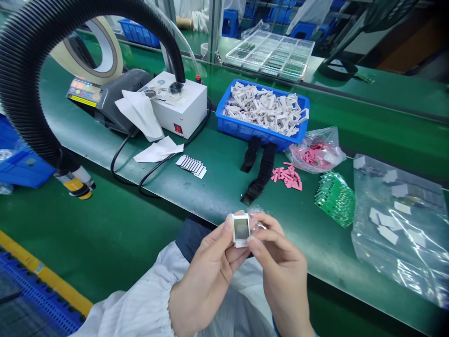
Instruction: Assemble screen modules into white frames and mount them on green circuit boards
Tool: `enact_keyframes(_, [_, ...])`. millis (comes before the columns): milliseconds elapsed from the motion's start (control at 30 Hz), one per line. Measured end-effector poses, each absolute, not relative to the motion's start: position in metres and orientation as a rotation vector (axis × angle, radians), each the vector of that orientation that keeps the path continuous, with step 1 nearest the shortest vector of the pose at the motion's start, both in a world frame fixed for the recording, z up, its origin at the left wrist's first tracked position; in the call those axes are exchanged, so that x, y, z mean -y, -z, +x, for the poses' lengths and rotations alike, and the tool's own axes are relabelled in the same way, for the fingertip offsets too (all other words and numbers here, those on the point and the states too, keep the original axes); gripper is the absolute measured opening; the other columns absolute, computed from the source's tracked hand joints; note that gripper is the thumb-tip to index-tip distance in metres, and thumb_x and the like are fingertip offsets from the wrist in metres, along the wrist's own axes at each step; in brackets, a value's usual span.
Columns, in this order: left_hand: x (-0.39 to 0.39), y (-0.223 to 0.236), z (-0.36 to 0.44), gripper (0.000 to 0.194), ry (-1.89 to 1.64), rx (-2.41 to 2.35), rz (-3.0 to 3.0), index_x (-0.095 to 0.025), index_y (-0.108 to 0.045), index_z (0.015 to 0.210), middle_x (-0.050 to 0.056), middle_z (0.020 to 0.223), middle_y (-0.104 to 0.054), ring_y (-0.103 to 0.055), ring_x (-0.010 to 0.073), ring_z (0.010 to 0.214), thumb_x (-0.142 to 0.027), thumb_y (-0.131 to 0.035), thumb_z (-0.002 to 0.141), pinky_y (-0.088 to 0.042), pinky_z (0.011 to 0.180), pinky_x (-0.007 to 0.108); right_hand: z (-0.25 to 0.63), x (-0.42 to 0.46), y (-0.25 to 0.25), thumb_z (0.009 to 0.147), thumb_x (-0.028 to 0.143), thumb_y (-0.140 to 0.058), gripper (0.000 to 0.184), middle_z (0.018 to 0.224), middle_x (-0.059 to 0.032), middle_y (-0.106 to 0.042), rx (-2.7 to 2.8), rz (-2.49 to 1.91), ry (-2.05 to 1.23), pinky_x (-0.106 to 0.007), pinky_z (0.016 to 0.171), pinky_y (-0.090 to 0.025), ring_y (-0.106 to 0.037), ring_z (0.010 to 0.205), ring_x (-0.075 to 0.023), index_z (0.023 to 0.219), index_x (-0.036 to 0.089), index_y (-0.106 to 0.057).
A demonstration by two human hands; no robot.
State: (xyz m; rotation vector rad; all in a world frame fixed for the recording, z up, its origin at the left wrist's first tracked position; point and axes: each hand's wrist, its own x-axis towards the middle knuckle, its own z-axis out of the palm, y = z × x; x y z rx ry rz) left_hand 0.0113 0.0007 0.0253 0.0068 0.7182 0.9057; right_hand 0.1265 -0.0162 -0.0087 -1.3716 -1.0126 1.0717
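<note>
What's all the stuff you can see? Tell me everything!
white-framed part: 1, white and grey, held up front
blue bin: 1, blue, on green bench
white pieces: many, white, in bin
pink pieces: many, pink, on bench
pink-filled bag: 1, clear, right of bin
circuit boards: stack, green, right of pink pieces
white-piece bag: 1, clear, far right
black strips: 2, black, below bin
label stack: 1, black and white, mid-bench
white box: 1, white, red switch, behind tissues
tissues: 2, white, beside box
hose: 1, black, arching at left
compartment tray: 1, clear, beyond the bench
left hand: 1, bare, holding the part
right hand: 1, bare, holding the part
</note>
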Motion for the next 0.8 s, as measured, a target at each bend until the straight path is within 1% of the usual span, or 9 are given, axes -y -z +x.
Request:
enact_keyframes(233, [-0.001,-0.024,0.012,0.026,-0.907,-0.724,0.005,-0.019,-0.070,0.100,0.001,0.102,-0.072,-0.065,0.0083,0.092,-0.033,-0.050,0.091,-0.048,0.086,0.018,0.125,0.017,0.011,0.074,0.024,-0.068,0.006,0.106,-0.0042,-0.060,1.036,-1.380,-1.027,-0.028,0.084,-0.049,-0.059,0.101,-0.0170,0.070,0.020,-0.067])
enact_keyframes(367, [0.000,-0.026,0.012,0.025,-0.907,-0.724,0.000,-0.018,-0.070,0.098,0.002,0.105,-0.071,-0.064,0.0101,0.095,-0.033,-0.051,0.090,-0.047,0.089,0.020,0.123,0.017,0.009,0.074,0.024,-0.068,0.007,0.104,-0.0048,-0.060,1.074,-1.395,-0.950,-0.030,0.083,-0.048,-0.060,0.099,-0.0174,0.069,0.019,-0.067])
enact_keyframes(500, [0.002,-0.026,0.013,0.027,-0.895,-0.756,0.006,-0.018,-0.071,0.096,0.004,0.101,-0.072,-0.064,0.0112,0.093,-0.036,-0.053,0.088,-0.046,0.087,0.020,0.119,0.018,0.005,0.074,0.024,-0.067,0.008,0.103,-0.0056,-0.061,1.135,-1.451,-0.799,-0.026,0.075,-0.049,-0.060,0.097,-0.0163,0.068,0.019,-0.066])
enact_keyframes(567, [0.002,-0.025,0.013,0.026,-0.887,-0.770,0.003,-0.018,-0.071,0.095,0.004,0.098,-0.072,-0.065,0.0104,0.090,-0.037,-0.054,0.088,-0.046,0.085,0.019,0.118,0.018,0.004,0.074,0.023,-0.067,0.006,0.104,-0.0050,-0.060,1.161,-1.477,-0.728,-0.025,0.071,-0.049,-0.059,0.098,-0.0160,0.070,0.020,-0.066])
enact_keyframes(633, [0.002,-0.025,0.013,0.025,-0.884,-0.776,-0.006,-0.018,-0.071,0.094,0.003,0.096,-0.073,-0.065,0.0092,0.087,-0.036,-0.055,0.087,-0.047,0.082,0.018,0.117,0.019,0.004,0.074,0.023,-0.067,0.004,0.106,-0.0045,-0.059,1.186,-1.491,-0.679,-0.027,0.074,-0.048,-0.059,0.100,-0.0167,0.071,0.020,-0.066])
enact_keyframes(700, [0.002,-0.024,0.013,0.024,-0.883,-0.765,-0.013,-0.019,-0.072,0.093,0.003,0.095,-0.073,-0.065,0.0086,0.084,-0.036,-0.056,0.087,-0.047,0.080,0.017,0.116,0.019,0.004,0.074,0.022,-0.067,0.003,0.110,-0.0045,-0.058,1.218,-1.497,-0.641,-0.030,0.079,-0.047,-0.057,0.104,-0.0181,0.073,0.021,-0.065])
enact_keyframes(733, [0.002,-0.025,0.012,0.023,-0.883,-0.760,-0.021,-0.019,-0.072,0.093,0.002,0.096,-0.073,-0.065,0.0086,0.084,-0.035,-0.056,0.087,-0.048,0.080,0.017,0.116,0.019,0.003,0.074,0.023,-0.068,0.004,0.113,-0.0046,-0.057,1.225,-1.504,-0.620,-0.032,0.082,-0.047,-0.056,0.106,-0.0190,0.078,0.021,-0.066])
enact_keyframes(800, [0.002,-0.025,0.012,0.023,-0.878,-0.762,-0.045,-0.019,-0.072,0.092,0.002,0.096,-0.073,-0.066,0.0091,0.085,-0.034,-0.057,0.087,-0.048,0.081,0.018,0.115,0.019,0.002,0.071,0.023,-0.070,0.026,0.123,-0.0051,-0.052,1.202,-1.522,-0.565,-0.034,0.085,-0.045,-0.053,0.112,-0.0211,0.096,0.024,-0.063])
